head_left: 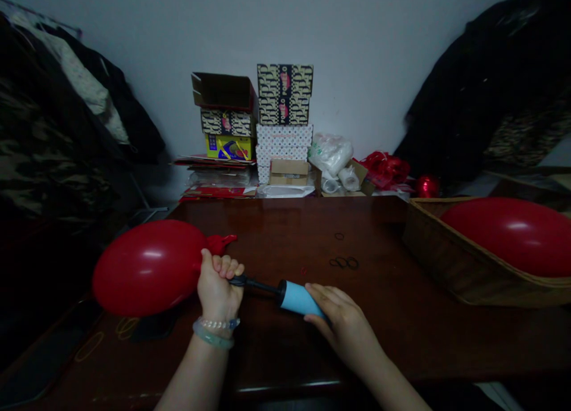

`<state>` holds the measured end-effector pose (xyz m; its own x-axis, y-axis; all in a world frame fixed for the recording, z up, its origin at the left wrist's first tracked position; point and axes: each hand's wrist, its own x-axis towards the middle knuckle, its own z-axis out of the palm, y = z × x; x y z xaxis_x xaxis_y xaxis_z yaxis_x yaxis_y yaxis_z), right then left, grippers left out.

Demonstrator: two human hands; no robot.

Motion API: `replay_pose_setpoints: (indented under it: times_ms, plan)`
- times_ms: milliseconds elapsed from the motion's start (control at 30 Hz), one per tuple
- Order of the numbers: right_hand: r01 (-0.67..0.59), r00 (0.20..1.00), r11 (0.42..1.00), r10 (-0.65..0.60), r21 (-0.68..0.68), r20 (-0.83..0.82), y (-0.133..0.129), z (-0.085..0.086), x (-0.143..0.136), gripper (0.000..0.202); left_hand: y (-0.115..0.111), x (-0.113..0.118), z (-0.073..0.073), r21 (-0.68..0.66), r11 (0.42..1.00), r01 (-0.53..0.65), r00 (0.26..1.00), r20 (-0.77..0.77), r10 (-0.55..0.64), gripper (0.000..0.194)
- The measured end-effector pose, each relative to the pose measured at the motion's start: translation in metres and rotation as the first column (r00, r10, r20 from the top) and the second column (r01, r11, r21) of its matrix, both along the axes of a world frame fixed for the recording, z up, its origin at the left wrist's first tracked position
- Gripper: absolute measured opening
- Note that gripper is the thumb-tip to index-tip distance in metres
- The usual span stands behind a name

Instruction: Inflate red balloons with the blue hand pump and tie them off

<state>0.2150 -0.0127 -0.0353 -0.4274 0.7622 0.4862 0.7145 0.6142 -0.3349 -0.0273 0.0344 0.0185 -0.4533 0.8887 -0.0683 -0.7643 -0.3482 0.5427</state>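
A large inflated red balloon lies at the left, its neck inside the closed fist of my left hand. That fist also closes around the black nozzle end of a hand pump, at the balloon's mouth. The pump's light-blue barrel is gripped by my right hand, with the black shaft showing between the two hands. Just behind my left fist lies an uninflated red balloon. Two bracelets circle my left wrist. My left fingers hide the join of balloon and nozzle.
A wicker basket at the right holds another inflated red balloon. Several dark rings lie on the brown table; yellow bands lie at the left. Stacked boxes stand against the wall, with clothes hanging on both sides.
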Motion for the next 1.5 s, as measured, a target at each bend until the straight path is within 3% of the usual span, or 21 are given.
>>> replay_pose_setpoints:
  times_ms: [500,967,1167,1500]
  plan:
    - [0.027,1.0,1.0,-0.027,-0.007,-0.009,-0.012,0.002,-0.015,0.048,-0.009,0.04,-0.004,-0.034,0.994,0.102,0.995,-0.015,-0.102,0.051]
    - [-0.04,0.999,0.999,0.04,-0.02,-0.025,0.0,0.005,0.003,0.05,-0.001,-0.003,0.005,0.001,1.0,0.006,1.0,0.01,-0.006,0.049]
    - [-0.004,1.0,0.999,0.004,0.044,-0.007,-0.004,0.002,0.001,0.048,-0.003,0.004,0.002,0.004,1.0,0.023,0.999,0.024,-0.023,0.049]
    - [0.022,1.0,1.0,-0.022,0.012,-0.018,-0.011,-0.001,-0.02,0.05,-0.008,0.024,-0.004,-0.029,0.994,0.104,0.995,0.005,-0.104,0.048]
